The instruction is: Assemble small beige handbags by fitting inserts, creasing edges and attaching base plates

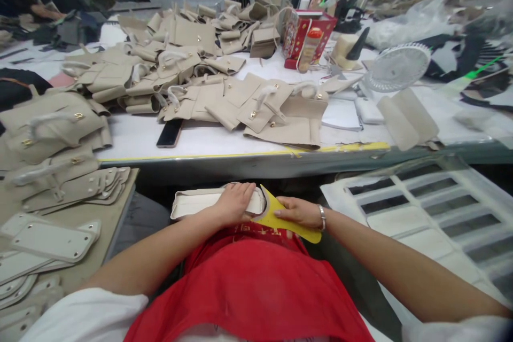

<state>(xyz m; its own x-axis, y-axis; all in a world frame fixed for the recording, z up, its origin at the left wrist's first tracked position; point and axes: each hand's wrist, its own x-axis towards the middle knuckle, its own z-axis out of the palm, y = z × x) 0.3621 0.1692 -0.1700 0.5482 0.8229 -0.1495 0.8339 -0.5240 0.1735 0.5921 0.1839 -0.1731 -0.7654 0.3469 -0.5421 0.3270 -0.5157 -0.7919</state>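
Note:
An off-white, box-shaped bag piece (200, 203) lies across my lap, below the table edge. My left hand (237, 202) lies over its right part, fingers closed over the far edge and the thumb side hidden. A flat yellow piece of sheet (269, 206) with a curved notch is in my right hand (298, 212), gripped between thumb and fingers. The notch sits right against the rounded right end of the bag piece. What the sheet does on its underside is hidden.
Beige bag parts with handles (256, 99) lie piled on the white table (132, 136), near a phone (169, 133), a red box (306, 37) and a round fan (398, 67). Flat punched pieces (52, 240) are stacked at left. A white slatted rack (417, 224) stands at right.

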